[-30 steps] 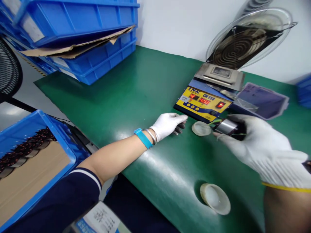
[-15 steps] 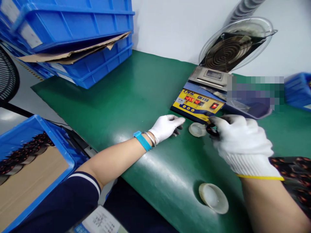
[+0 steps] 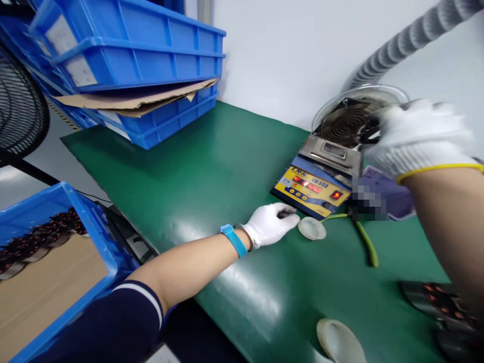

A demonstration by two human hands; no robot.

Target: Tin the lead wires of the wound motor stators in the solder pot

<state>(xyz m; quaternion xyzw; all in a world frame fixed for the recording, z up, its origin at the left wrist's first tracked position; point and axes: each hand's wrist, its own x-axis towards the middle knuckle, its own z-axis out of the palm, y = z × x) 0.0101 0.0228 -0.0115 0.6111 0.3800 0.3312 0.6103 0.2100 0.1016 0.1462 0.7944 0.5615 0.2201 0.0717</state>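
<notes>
White-gloved right hand (image 3: 423, 135) holds dark motor part (image 3: 369, 131), grip clamped, near digital heating unit (image 3: 308, 194), likely handling step, next move wanting steady aim; left hand (image 3: 270, 224), grip loosely apart, beside round dish (image 3: 312, 229).

Crates (image 3: 151, 55) left; dish (image 3: 312, 228) before control unit (image 3: 310, 192)

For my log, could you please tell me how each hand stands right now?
Left hand: partly open, loosely curled, nothing visibly held.
Right hand: closed on a dark part, probably a stator, but blurred.
</notes>
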